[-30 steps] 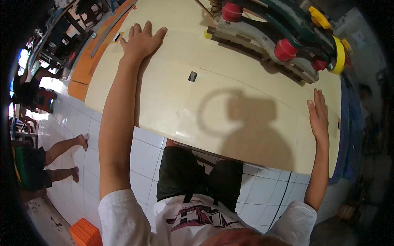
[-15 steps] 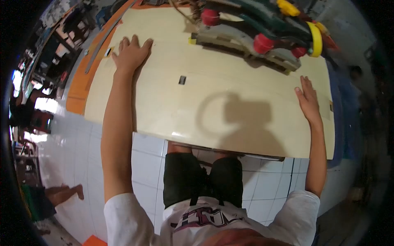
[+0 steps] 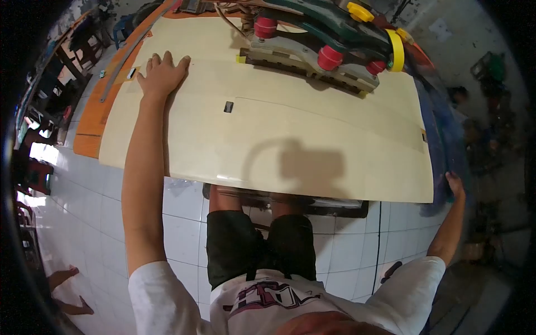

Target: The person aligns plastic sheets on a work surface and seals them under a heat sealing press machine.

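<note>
Cream sheet (image 3: 290, 125), smooth, with glare near its front edge, lying on the orange worktop (image 3: 92, 120), partly hidden beneath the machine (image 3: 357, 39) (dark green, red-knobbed, cut off above). Left hand (image 3: 161, 76): spread palm-down on the sheet, grip released. Right hand (image 3: 456, 184): off the sheet, at the blurred blue material (image 3: 441, 139); its fingers are indistinct, so whether the grip is clenched or released cannot be told.
</note>
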{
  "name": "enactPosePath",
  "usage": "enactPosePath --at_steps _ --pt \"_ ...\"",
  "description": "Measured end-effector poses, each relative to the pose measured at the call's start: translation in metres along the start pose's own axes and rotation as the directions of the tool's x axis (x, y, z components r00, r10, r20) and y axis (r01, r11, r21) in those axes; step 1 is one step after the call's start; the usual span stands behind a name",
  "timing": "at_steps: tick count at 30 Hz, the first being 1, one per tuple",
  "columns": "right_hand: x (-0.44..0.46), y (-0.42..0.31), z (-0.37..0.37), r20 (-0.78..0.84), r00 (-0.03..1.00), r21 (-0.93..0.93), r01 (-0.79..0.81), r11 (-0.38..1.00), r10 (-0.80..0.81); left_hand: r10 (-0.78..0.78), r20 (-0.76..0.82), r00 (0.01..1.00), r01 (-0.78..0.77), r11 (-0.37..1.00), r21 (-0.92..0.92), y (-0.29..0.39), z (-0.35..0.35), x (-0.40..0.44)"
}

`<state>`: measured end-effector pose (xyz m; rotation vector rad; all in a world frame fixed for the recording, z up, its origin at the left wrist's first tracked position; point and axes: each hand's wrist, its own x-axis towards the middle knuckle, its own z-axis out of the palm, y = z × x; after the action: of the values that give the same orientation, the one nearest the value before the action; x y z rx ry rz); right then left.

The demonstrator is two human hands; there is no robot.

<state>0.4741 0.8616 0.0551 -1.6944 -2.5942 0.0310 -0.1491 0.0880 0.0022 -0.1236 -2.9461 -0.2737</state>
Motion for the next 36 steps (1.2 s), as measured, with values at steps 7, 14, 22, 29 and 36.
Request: enactPosePath --at_steps 7,14,22,29,36 --pt "-0.007 0.024 -0.007 -0.257 0.966 0.003 0.038 0.999 -0.036 -0.004 0.018 1.000 0.002 0.997 0.073 -0.002 0.003 0.005" --pt "0.072 0.095 0.001 -0.136 0.990 0.166 0.055 0.985 -0.032 0.001 -0.031 1.000 -0.001 1.000 0.020 -0.002 0.004 0.002" --pt "0.017 0.040 -0.039 -0.012 0.999 0.266 -0.047 0.963 0.052 0.005 -0.029 1.000 -0.003 0.999 0.054 -0.004 0.007 0.008" --pt "0.053 0.075 -0.026 -0.019 0.993 0.346 0.119 0.931 -0.120 0.003 -0.033 0.999 -0.001 0.998 0.055 -0.006 0.010 0.010" --pt "0.030 0.044 -0.046 0.081 0.993 0.101 0.078 0.992 -0.087 0.007 -0.028 1.000 -0.006 0.999 0.047 -0.007 0.009 0.009"
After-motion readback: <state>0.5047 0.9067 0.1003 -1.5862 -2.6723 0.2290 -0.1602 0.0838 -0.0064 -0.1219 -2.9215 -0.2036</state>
